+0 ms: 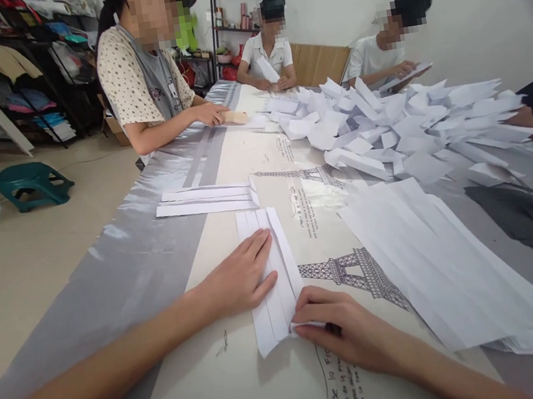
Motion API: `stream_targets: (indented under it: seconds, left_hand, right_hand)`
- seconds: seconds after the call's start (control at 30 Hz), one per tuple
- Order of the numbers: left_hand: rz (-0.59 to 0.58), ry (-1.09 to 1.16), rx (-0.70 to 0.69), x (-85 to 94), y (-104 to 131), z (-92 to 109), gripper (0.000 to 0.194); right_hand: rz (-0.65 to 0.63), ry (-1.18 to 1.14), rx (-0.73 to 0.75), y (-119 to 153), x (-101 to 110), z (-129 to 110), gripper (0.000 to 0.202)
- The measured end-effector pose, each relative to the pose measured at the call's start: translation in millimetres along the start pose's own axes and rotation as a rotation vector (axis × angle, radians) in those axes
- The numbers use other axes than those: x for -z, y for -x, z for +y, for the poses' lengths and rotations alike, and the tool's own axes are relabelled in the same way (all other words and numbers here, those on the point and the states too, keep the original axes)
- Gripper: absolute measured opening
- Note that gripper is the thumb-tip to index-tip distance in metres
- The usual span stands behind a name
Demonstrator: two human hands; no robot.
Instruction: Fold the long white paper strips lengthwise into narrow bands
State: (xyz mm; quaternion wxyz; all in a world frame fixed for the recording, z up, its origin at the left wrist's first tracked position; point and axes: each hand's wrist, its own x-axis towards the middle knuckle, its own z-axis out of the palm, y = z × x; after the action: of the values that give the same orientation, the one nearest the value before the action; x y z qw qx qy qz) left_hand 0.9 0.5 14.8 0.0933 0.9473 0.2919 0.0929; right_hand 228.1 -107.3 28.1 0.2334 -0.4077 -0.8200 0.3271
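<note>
Left hand [238, 278] flat (right [340, 326] pinching)

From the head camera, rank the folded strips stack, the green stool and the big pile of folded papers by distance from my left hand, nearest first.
From the left hand:
1. Folded strips stack, just ahead on the table, slightly left.
2. Pile of folded papers, farther up the table, to the right.
3. Green stool, off the table on the floor, far left.
</note>
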Motion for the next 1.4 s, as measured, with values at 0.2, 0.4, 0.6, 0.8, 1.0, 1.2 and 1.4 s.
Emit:
stream_targets:
  seconds: [0.2,0.4,0.6,0.8,1.0,1.2,1.4]
  left_hand:
    - [-0.028,0.003,0.017,1.4,-0.1,0.6,0.066]
    - [-0.016,-0.016,0.014,1.3,0.0,0.8,0.065]
    - [-0.054,-0.005,0.028,2.8,-0.8,1.6,0.067]
    - [-0.036,0.007,0.023,3.1,-0.6,1.8,0.067]
    - [-0.030,0.002,0.026,1.6,-0.4,0.5,0.067]
    - [-0.029,-0.001,0.021,1.8,-1.2,0.1,0.067]
    - [-0.043,-0.004,0.026,2.8,-1.0,0.8,0.067]
  right_hand:
    - [0.009,0.002,0.026,0.4,-2.1,4.8,0.014]
    - [-0.042,0.029,0.096,0.5,-1.5,4.8,0.007]
    - [0.015,0.034,0.122,-0.7,-8.1,1.4,0.013]
    - [-0.014,0.015,-0.010,-1.8,-6.3,-2.0,0.012]
    - [-0.017,-0.093,-0.105,-6.6,2.4,-0.3,0.004]
    - [-0.020,-0.099,-0.113,-9.9,9.0,-2.3,0.004]
    - [-0.015,-0.107,-0.143,-10.3,3.1,-0.2,0.007]
